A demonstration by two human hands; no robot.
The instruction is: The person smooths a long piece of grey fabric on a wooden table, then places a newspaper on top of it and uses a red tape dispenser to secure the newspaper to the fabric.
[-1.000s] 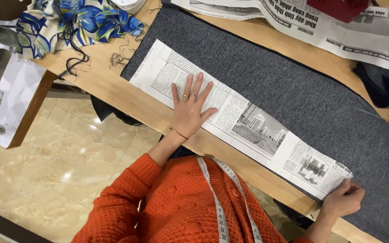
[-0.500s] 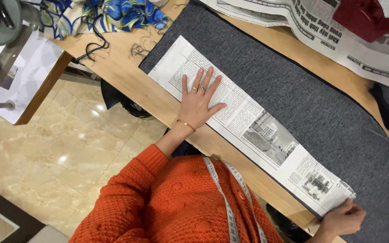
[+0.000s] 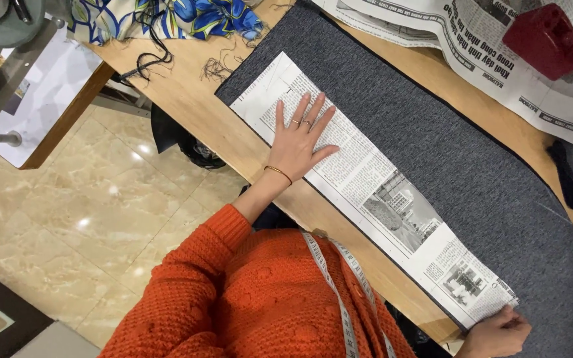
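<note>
Fingers point(image 3: 303, 116) of my left hand point(image 3: 296, 142) are spreading wide and pressing flat on the newspaper strip point(image 3: 366, 185), which is lying along the near edge of the grey felt point(image 3: 445, 146) on the wooden counter point(image 3: 187, 99). My right hand point(image 3: 495, 331) is pinching the strip's far corner, fingers closing together on the paper.

A black-and-white printed newspaper strip point(image 3: 373, 192) lies on dark grey felt-like cloth point(image 3: 472, 166) over the tan wooden tabletop point(image 3: 187, 99). Blue, white and yellow floral fabric point(image 3: 187, 16) fills the tabletop's far-left corner. The sweater sleeve point(image 3: 187, 285) is orange knit; the box point(image 3: 545, 36) is dark red.
</note>
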